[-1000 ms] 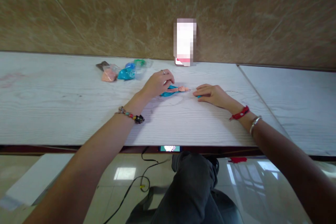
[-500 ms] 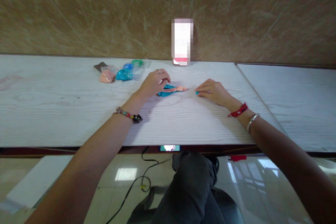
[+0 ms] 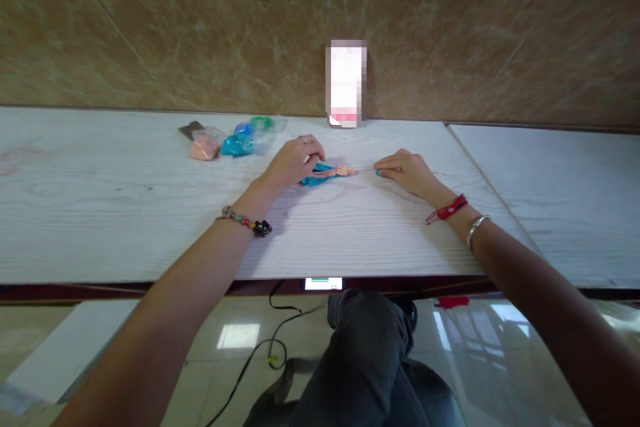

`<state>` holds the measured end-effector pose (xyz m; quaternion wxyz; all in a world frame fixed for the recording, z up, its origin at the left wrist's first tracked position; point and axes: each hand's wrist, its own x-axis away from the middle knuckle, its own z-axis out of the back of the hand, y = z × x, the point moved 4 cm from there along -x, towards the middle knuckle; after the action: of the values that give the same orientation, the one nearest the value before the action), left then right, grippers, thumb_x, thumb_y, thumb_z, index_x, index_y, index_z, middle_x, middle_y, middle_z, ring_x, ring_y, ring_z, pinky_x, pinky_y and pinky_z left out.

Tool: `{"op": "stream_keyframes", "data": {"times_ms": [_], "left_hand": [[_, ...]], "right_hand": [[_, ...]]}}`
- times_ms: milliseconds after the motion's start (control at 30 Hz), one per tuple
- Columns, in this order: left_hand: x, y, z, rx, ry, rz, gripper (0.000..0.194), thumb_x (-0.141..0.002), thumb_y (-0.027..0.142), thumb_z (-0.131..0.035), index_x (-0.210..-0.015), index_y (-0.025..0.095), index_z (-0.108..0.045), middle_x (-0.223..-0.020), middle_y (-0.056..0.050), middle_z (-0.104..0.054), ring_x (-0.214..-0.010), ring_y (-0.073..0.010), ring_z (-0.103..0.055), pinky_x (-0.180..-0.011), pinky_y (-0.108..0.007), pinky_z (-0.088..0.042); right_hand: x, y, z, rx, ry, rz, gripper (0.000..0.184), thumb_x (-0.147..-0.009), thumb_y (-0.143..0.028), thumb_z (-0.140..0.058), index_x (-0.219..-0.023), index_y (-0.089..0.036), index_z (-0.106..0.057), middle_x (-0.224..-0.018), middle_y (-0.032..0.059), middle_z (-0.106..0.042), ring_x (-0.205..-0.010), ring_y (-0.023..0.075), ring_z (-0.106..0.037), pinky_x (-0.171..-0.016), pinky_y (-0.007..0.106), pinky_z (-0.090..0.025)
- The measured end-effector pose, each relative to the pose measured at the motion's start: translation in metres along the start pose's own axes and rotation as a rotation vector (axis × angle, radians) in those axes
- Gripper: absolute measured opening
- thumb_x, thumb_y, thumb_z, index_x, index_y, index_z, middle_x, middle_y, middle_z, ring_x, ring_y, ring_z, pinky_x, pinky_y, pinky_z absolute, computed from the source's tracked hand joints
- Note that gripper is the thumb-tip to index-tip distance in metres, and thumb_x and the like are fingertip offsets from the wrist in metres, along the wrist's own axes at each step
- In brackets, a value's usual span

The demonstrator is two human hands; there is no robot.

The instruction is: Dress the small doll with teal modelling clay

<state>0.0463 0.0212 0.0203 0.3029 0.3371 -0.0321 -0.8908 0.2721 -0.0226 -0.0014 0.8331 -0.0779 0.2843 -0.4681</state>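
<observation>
My left hand (image 3: 293, 161) rests on the white table (image 3: 100, 213) with its fingers curled over the left end of a teal and peach clay figure (image 3: 327, 173). The figure lies flat, with its peach part pointing right. My right hand (image 3: 404, 170) lies a little to the right of the figure, fingers pressed down on a small teal clay piece (image 3: 379, 173) that barely shows under the fingertips.
Several small bags of coloured clay (image 3: 227, 137) lie at the back left of the table. A blurred upright phone (image 3: 345, 83) leans on the brown wall. A second table top (image 3: 550, 173) adjoins on the right. Below are my knee and a cable on the floor.
My right hand has slid slightly away from me over the small teal piece. The left hand stays on the figure. The view shifted a little.
</observation>
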Motion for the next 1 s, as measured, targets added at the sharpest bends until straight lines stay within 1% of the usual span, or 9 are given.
{"op": "stream_keyframes", "data": {"times_ms": [133, 267, 400, 500, 633, 667, 767, 833, 1000], "left_hand": [[0.0, 0.0, 0.0, -0.012, -0.011, 0.009, 0.021, -0.073, 0.006, -0.042, -0.07, 0.015, -0.061, -0.077, -0.003, -0.059, -0.074, -0.0129, -0.055, -0.073, -0.027, -0.045], [0.0, 0.0, 0.001, -0.011, -0.018, 0.016, 0.022, -0.072, 0.006, -0.041, -0.069, 0.015, -0.061, -0.077, -0.003, -0.059, -0.076, -0.0139, -0.055, -0.074, -0.028, -0.045], [-0.001, 0.0, 0.0, -0.002, -0.02, 0.023, 0.022, -0.071, 0.005, -0.041, -0.069, 0.015, -0.061, -0.076, -0.002, -0.059, -0.074, -0.0136, -0.055, -0.073, -0.027, -0.045], [-0.001, 0.001, 0.001, -0.006, -0.017, 0.033, 0.022, -0.07, 0.006, -0.042, -0.069, 0.016, -0.061, -0.075, -0.002, -0.059, -0.073, -0.0135, -0.054, -0.072, -0.027, -0.045], [-0.001, 0.001, 0.002, 0.005, 0.009, 0.034, 0.022, -0.071, 0.006, -0.041, -0.069, 0.015, -0.061, -0.077, -0.002, -0.059, -0.073, -0.0138, -0.055, -0.072, -0.027, -0.045], [-0.001, 0.0, 0.002, 0.003, 0.004, 0.03, 0.022, -0.07, 0.006, -0.041, -0.069, 0.015, -0.061, -0.077, -0.002, -0.059, -0.073, -0.0139, -0.055, -0.072, -0.028, -0.045], [-0.001, -0.001, 0.001, -0.006, 0.0, 0.022, 0.023, -0.07, 0.005, -0.041, -0.07, 0.015, -0.061, -0.077, -0.002, -0.059, -0.074, -0.0139, -0.055, -0.072, -0.028, -0.045], [-0.001, -0.002, 0.001, -0.001, 0.02, 0.015, 0.023, -0.069, 0.005, -0.04, -0.07, 0.015, -0.061, -0.077, -0.002, -0.059, -0.074, -0.0136, -0.055, -0.072, -0.027, -0.045], [-0.001, -0.002, 0.0, 0.017, 0.024, 0.008, 0.023, -0.07, 0.005, -0.041, -0.069, 0.016, -0.061, -0.076, -0.002, -0.059, -0.074, -0.0132, -0.054, -0.072, -0.027, -0.045]], "right_hand": [[0.001, 0.003, -0.003, -0.052, -0.082, 0.041, 0.018, -0.077, -0.021, -0.059, -0.089, -0.024, -0.073, -0.091, 0.0011, -0.072, -0.085, 0.0194, -0.062, -0.078, 0.035, -0.048], [0.0, 0.006, 0.0, 0.008, -0.02, -0.05, 0.021, -0.077, -0.021, -0.057, -0.09, -0.024, -0.073, -0.089, 0.0006, -0.072, -0.082, 0.0196, -0.062, -0.075, 0.035, -0.049], [0.0, 0.003, -0.002, -0.028, -0.079, 0.022, 0.019, -0.077, -0.023, -0.059, -0.09, -0.023, -0.073, -0.093, 0.001, -0.071, -0.084, 0.0192, -0.062, -0.077, 0.035, -0.048], [0.0, 0.008, 0.002, 0.011, -0.008, -0.057, 0.021, -0.077, -0.021, -0.057, -0.09, -0.023, -0.073, -0.089, 0.0017, -0.072, -0.081, 0.0194, -0.063, -0.075, 0.036, -0.048], [0.0, 0.006, -0.002, -0.034, -0.084, 0.034, 0.02, -0.076, -0.023, -0.058, -0.091, -0.023, -0.073, -0.09, 0.0011, -0.072, -0.083, 0.0195, -0.062, -0.075, 0.034, -0.049], [0.0, 0.006, -0.002, -0.022, -0.078, 0.034, 0.02, -0.076, -0.023, -0.058, -0.09, -0.023, -0.073, -0.09, 0.0014, -0.072, -0.083, 0.0196, -0.062, -0.075, 0.034, -0.048], [0.001, 0.012, 0.005, 0.07, 0.014, -0.094, 0.021, -0.076, -0.02, -0.057, -0.089, -0.022, -0.073, -0.086, 0.0029, -0.072, -0.076, 0.0195, -0.063, -0.07, 0.033, -0.048], [0.002, 0.011, 0.009, 0.076, 0.023, -0.131, 0.02, -0.075, -0.02, -0.058, -0.088, -0.021, -0.073, -0.084, 0.0032, -0.072, -0.072, 0.0184, -0.062, -0.067, 0.032, -0.047], [0.002, -0.011, 0.001, -0.009, -0.082, 0.078, 0.016, -0.077, -0.019, -0.057, -0.081, -0.022, -0.072, -0.084, 0.0019, -0.071, -0.081, 0.0185, -0.061, -0.075, 0.032, -0.046]]}}
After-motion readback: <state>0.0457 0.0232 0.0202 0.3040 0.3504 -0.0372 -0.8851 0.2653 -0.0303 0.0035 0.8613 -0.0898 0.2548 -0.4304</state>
